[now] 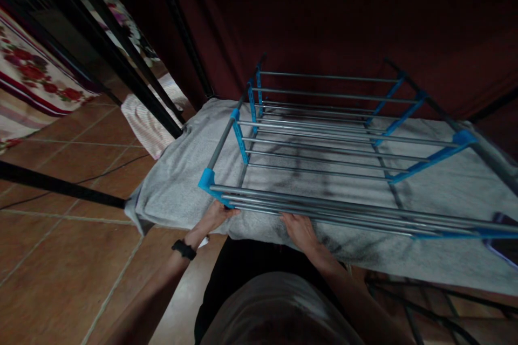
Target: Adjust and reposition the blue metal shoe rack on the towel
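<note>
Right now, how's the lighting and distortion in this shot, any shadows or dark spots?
Head view: dim overall, the upper background nearly black; the rack casts bar shadows on the grey cloth; wide-angle bending curves the rails and floor tiles; the left hand and right hand at the near rail are dim but readable.

Dim room: brown tiled floor (60, 259), dark red wall or curtain (324, 11) behind, floral cloth (32, 73) at left.

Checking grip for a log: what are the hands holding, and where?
Both hands, left hand and right hand, are at the rack's near bottom rails; whether the fingers close cannot be told.
</note>
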A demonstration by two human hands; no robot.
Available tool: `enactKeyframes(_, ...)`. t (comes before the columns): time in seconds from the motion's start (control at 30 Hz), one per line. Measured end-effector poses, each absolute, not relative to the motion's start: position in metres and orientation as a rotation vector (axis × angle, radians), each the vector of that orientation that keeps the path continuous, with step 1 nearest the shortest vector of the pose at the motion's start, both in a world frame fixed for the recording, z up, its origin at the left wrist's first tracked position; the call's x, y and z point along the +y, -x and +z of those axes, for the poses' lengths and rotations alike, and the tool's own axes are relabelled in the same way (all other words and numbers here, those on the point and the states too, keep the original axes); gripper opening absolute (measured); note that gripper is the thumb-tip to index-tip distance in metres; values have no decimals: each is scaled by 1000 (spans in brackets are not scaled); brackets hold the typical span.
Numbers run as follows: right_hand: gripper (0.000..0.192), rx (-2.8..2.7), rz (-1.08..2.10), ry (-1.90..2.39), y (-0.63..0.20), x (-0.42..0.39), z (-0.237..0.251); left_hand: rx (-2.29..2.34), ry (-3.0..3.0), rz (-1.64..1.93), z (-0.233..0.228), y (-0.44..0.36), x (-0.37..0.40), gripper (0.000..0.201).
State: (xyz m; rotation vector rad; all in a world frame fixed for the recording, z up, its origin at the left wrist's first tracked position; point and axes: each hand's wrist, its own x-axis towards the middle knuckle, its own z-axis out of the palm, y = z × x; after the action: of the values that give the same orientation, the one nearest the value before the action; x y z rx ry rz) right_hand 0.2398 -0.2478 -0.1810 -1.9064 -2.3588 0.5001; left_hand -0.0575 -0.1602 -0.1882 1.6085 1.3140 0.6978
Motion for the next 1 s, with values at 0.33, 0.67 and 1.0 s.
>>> enactKeyframes(0.33,35,-2370,478,1871,-241,-247,-183,1309,-1556,644,-187,58,-160,41)
enactKeyframes(0.67,34,-2381,435,1834,-243,-246,-187,1322,-1526,683,-176,51,-164,42)
enactKeyframes(1.0,37,-2390,476,1847,-245,-245,-193,1342,-1552,709,-177,50,-164,45)
